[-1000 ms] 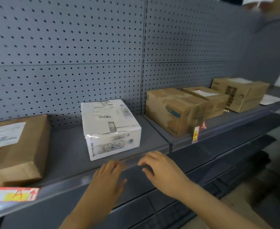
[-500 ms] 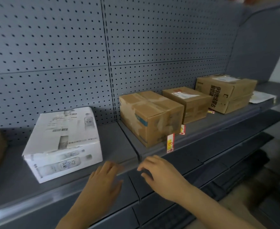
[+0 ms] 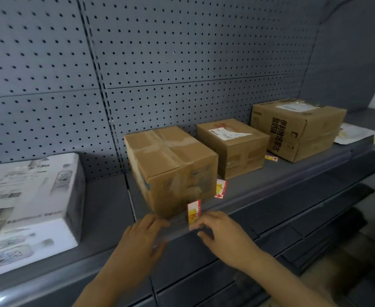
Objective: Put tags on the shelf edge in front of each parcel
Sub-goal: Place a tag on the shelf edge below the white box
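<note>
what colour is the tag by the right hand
The tag is red-edged, white with yellow in the middle; the head view shows it.

Matt cardboard parcels (image 3: 171, 171) on grey metal shelf (image 3: 292, 173).

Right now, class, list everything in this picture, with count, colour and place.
Brown boxes: three, brown, in a row on the shelf, centre to right.
White parcel: one, white, on the shelf at left.
Flat packet: one, white, far right of the shelf.
Tags: three plain, red and yellow; one on the shelf edge before the nearest box, two farther along by the other boxes.
Shelf: one, grey, across the view.
Pegboard: one, grey, behind the shelf.
Lower shelves: count unclear, dark grey, below right.
Left hand: one, fingers straight at the shelf edge.
Right hand: one, fingertips at the nearest tag; grip unclear.
</note>
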The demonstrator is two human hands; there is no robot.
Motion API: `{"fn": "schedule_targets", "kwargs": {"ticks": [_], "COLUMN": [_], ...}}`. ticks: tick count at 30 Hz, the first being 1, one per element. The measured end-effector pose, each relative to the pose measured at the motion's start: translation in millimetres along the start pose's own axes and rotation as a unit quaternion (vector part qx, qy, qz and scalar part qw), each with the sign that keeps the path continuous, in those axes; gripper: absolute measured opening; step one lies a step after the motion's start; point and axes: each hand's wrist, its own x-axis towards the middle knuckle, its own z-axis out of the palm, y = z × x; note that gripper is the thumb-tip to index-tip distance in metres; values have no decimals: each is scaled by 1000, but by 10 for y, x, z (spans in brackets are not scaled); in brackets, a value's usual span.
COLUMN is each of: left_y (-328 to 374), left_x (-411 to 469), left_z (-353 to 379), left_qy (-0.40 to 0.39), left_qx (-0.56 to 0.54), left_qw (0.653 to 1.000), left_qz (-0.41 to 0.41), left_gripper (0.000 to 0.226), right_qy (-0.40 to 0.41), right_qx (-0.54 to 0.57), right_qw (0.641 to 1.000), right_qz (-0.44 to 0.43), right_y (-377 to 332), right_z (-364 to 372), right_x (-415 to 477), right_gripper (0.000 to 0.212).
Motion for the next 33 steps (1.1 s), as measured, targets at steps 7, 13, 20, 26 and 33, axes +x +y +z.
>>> {"fn": "schedule_targets", "kwargs": {"ticks": [7, 13, 20, 26, 33], "left_y": [306, 342, 377, 419, 225], "left_x": [331, 345, 274, 97, -408], "left_z": [221, 298, 248, 159, -211], "left_qy": [0, 2, 32, 48, 81], "left_qx": [0, 2, -11, 0, 41], "left_qw": [998, 995, 993, 991, 981], "left_qz": [-58, -98, -117, -126, -173], "left_gripper": [31, 36, 31, 27, 24], "right_qy": [-3, 6, -7, -33, -59], "right_qx": [48, 110, 124, 163, 211], "right_qw": [999, 994, 992, 983, 965], "right_qz": [15, 12, -9, -77, -144], "right_y": [597, 693, 711, 512, -209], "right_z": [-128, -30, 94, -5, 103], "right_x": [187, 378, 524, 550, 637], "right_gripper": [15, 17, 6, 4, 7]}}
